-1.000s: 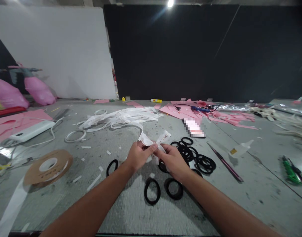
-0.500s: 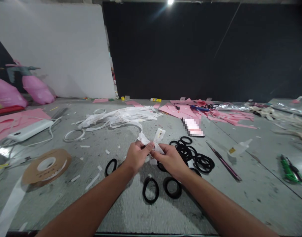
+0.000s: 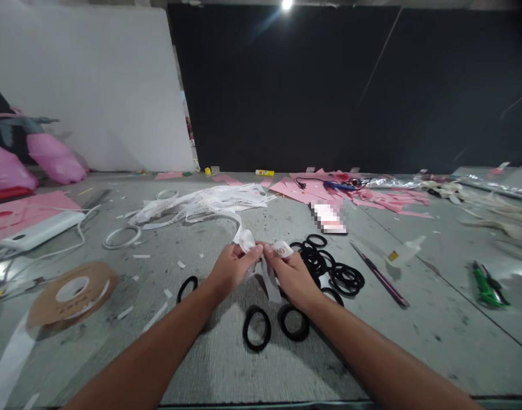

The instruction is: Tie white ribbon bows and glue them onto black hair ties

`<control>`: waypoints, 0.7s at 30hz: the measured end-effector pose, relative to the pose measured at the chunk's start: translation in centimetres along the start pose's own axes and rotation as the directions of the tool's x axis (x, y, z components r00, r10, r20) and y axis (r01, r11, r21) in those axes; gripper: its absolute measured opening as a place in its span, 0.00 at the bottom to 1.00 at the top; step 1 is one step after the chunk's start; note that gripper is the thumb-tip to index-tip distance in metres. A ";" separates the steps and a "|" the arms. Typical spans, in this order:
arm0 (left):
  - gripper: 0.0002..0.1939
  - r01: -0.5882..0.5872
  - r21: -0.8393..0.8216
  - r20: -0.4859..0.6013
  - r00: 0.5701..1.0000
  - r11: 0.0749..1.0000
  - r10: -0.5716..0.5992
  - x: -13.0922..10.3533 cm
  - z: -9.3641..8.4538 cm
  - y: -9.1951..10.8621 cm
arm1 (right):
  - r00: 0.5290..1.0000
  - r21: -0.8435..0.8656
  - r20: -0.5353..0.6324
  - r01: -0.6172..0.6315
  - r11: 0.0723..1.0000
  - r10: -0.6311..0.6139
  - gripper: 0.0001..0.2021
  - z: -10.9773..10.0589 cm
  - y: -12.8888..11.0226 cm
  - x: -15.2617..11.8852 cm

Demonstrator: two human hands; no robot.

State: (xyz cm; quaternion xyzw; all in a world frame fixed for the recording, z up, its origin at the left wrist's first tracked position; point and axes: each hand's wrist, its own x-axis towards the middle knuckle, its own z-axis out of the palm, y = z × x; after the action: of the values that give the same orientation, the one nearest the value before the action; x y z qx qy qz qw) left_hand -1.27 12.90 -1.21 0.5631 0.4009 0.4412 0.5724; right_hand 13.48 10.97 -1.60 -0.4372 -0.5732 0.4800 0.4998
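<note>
My left hand (image 3: 234, 263) and my right hand (image 3: 292, 272) meet over the middle of the table, thumbs close together. Both pinch a white printed ribbon (image 3: 269, 280), folded into loops with a loose end hanging between them. From my left hand the ribbon runs back to a tangled pile of printed ribbon (image 3: 209, 202). Black hair ties (image 3: 316, 259) lie heaped beside my right hand. Single hair ties (image 3: 256, 328) rest in front of my wrists, and another (image 3: 187, 289) lies by my left forearm. My fingers partly cover the folds.
On the left are a ribbon spool (image 3: 73, 293), a white corded device (image 3: 41, 228) and pink spray bottles (image 3: 56, 159). To the right lie a purple pen-like tool (image 3: 380, 276), a small glue bottle (image 3: 406, 250) and a green-handled cutter (image 3: 487, 285). Pink scraps (image 3: 295, 188) and a blurred phone-like object (image 3: 329, 218) are behind.
The ribbon's upright end has folded over into a loop by my right hand, and a tail now hangs below my fingers. The view has shifted slightly to the right.
</note>
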 end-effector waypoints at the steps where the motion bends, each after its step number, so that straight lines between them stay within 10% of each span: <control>1: 0.23 -0.026 0.069 -0.023 0.999 0.997 0.028 0.0 0.0 -0.1 | 1.000 -0.071 0.001 0.031 0.997 -0.031 0.23 -0.1 0.1 0.0; 11: 0.17 -0.044 0.261 -0.243 0.964 0.964 0.110 0.5 0.1 -0.5 | 0.940 -0.456 0.083 0.332 0.826 -0.332 0.20 -0.1 0.4 -0.5; 21: 0.31 0.012 0.022 -0.079 0.997 1.000 -0.010 0.2 0.3 0.5 | 0.986 -0.240 -0.067 0.133 0.962 -0.153 0.24 0.0 -0.3 -0.7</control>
State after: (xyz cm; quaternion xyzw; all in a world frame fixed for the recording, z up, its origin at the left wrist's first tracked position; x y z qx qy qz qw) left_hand -0.97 12.95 -0.68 0.5492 0.4313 0.4555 0.5522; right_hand 13.51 10.23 -1.46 -0.4709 -0.6342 0.3523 0.5019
